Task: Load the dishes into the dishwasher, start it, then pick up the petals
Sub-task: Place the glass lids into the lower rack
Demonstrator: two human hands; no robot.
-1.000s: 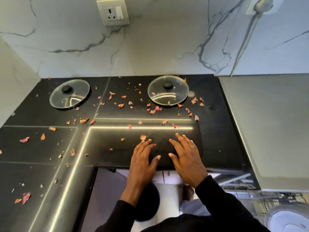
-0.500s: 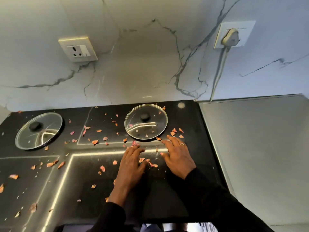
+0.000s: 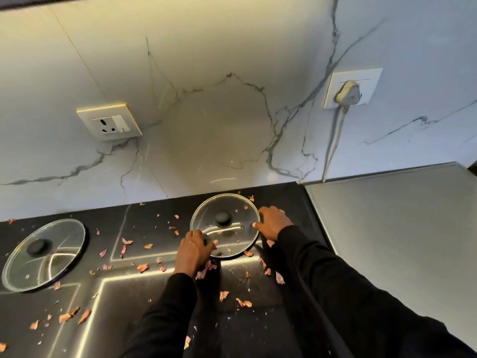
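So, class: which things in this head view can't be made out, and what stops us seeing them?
- Dishwasher: out of frame below the bottom edge.
- Left hand palm and any petals under it: hidden by the hand's back.
- Right hand grip on the near glass lid: fingertips hidden behind the rim.
- Far lid: cut by the left edge.

Beyond my fingers rises a white marble wall (image 3: 219, 112) with grey veins. A socket (image 3: 109, 121) sits up to their left, a plug (image 3: 347, 93) up right. Beneath them, black counter (image 3: 144, 319); rightward, a grey surface (image 3: 400, 228).
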